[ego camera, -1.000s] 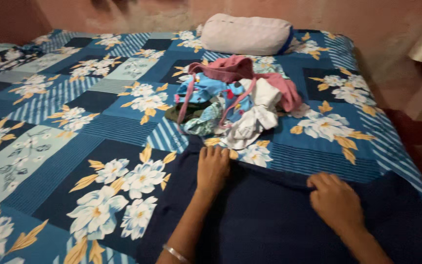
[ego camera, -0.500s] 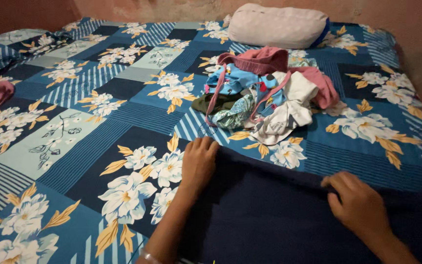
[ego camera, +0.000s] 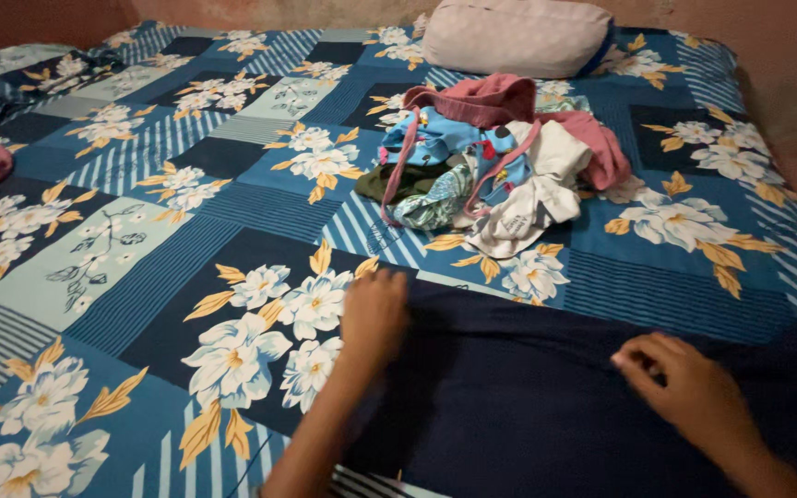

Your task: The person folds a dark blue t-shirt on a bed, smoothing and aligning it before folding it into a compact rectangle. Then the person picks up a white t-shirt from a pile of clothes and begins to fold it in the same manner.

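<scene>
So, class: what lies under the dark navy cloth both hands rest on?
The navy cloth lies spread on the floral bedsheet, with the left hand and right hand on top. Whatever else sits beneath it is covered and cannot be seen.

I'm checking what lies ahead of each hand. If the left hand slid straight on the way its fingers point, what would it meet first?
Past the left hand comes bare floral bedsheet, then probably the clothes pile; depth is unclear.
</scene>
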